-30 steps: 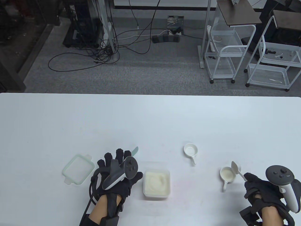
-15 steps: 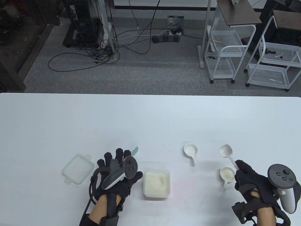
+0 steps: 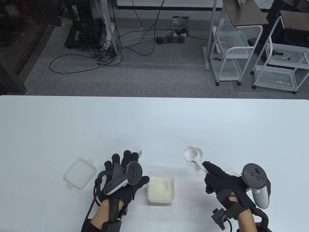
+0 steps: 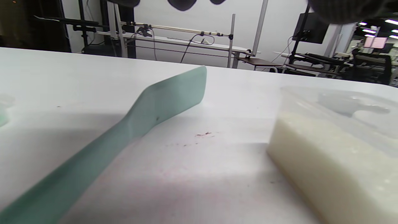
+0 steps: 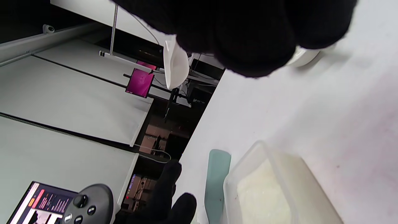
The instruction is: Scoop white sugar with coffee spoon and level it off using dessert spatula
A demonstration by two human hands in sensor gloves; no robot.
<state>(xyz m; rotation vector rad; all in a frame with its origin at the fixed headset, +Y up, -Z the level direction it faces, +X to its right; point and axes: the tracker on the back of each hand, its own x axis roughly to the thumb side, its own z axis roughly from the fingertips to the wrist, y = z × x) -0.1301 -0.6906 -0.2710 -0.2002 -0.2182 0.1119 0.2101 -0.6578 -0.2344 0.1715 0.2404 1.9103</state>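
Note:
My right hand (image 3: 218, 180) grips the handle of the white coffee spoon (image 3: 190, 153). The spoon's bowl hangs over the left edge of an empty small white cup (image 3: 199, 153); no sugar shows in it. The clear tub of white sugar (image 3: 161, 189) stands between my hands. My left hand (image 3: 120, 163) lies with fingers spread and straight over the pale green dessert spatula (image 3: 140, 152), of which only the tip shows. In the left wrist view the spatula (image 4: 164, 99) lies flat beside the tub (image 4: 335, 149). The right wrist view shows the spoon (image 5: 174, 65) under my fingers (image 5: 248, 34).
The tub's green-rimmed lid (image 3: 80, 173) lies left of my left hand. A second small cup (image 3: 233, 173) sits mostly hidden under my right hand. The white table (image 3: 154, 120) stretches far beyond the objects; carts and cables stand on the floor behind.
My right hand lifted the spoon from the right-hand cup and carried it left to the empty cup. My left hand slid slightly forward over the spatula.

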